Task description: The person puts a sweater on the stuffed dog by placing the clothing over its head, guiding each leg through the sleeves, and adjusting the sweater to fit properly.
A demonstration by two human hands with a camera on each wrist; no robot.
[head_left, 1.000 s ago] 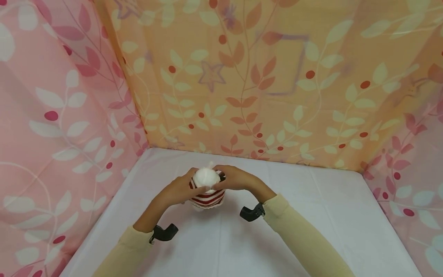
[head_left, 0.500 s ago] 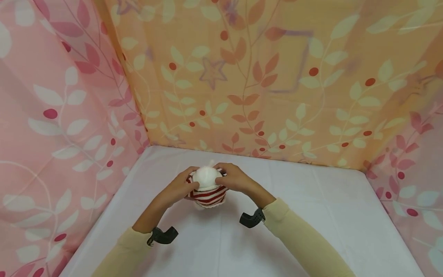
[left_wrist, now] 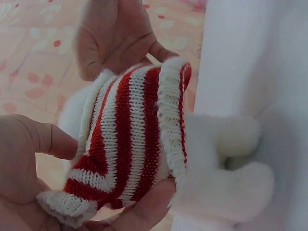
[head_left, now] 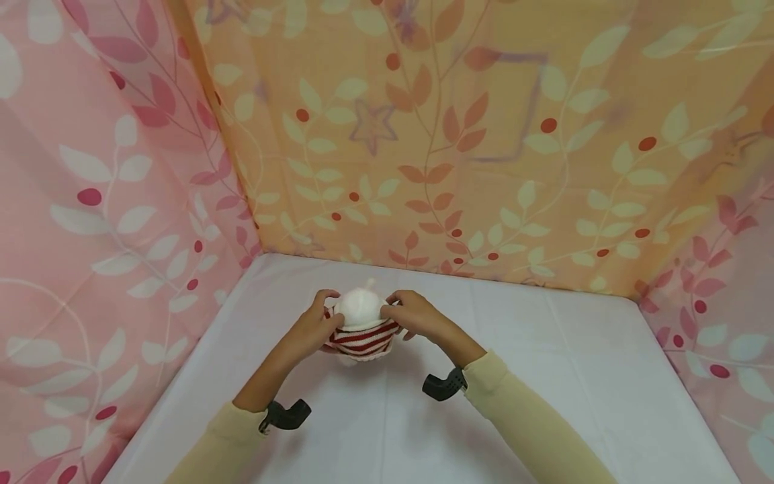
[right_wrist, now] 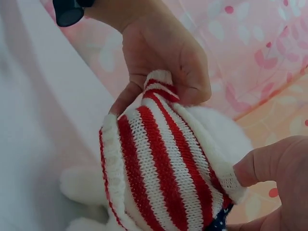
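Note:
A white plush toy (head_left: 361, 308) wears a red-and-white striped knitted sweater (head_left: 365, 340); its round head faces up toward the head camera. My left hand (head_left: 314, 327) grips the sweater's left side, thumb at the collar and a finger at the hem in the left wrist view. A short sleeve (left_wrist: 72, 202) sticks out beside that palm. On the other side my right hand (head_left: 420, 317) pinches the collar edge, its thumb (right_wrist: 248, 168) on the knit. Near it shows a dark blue dotted patch (right_wrist: 219, 219). White plush legs (left_wrist: 240, 187) stick out below the hem.
The toy is held over a white-covered table (head_left: 514, 376). Behind the table hangs an orange leaf-print cloth (head_left: 423, 134), with pink leaf-print cloth (head_left: 121, 269) at the sides. Black wrist devices (head_left: 287, 414) are worn on both forearms.
Both hands have moved apart, from thumbs close together at the toy's neck to opposite sides of the sweater. The right fingers have shifted outward. The toy stays in about the same place.

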